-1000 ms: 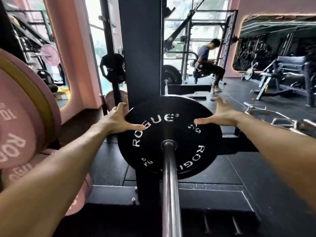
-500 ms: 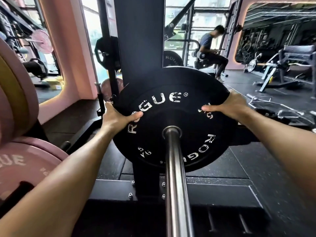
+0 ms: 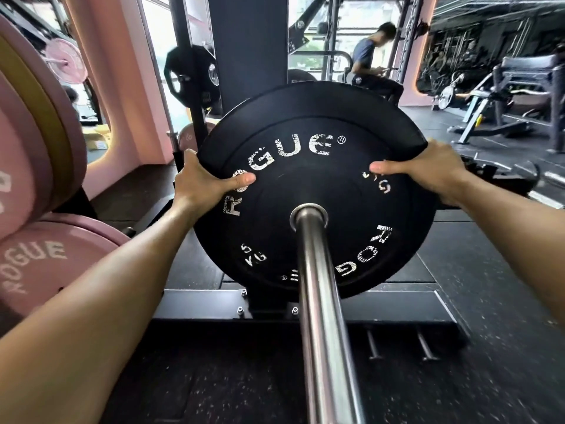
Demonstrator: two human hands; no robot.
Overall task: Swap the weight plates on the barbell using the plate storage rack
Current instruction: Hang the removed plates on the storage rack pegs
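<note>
Head view: both hands grasp a black plate [image 3: 315, 191] on the barbell sleeve [image 3: 324, 301]. Left hand [image 3: 198, 182] and right hand [image 3: 428, 172] clasp opposite rim edges, thumbs on its face. Pink plates [image 3: 36, 166] crowd the left; open floor [image 3: 477, 264] lies right.

Black speckled rubber floor [image 3: 477, 301] underfoot, pink walls [image 3: 116, 87] (daylight pours through tall windows [image 3: 156, 41] behind). A dark upright post [image 3: 247, 47] stands centre; a seated person [image 3: 371, 65] and benches [image 3: 526, 84] lie beyond.
</note>
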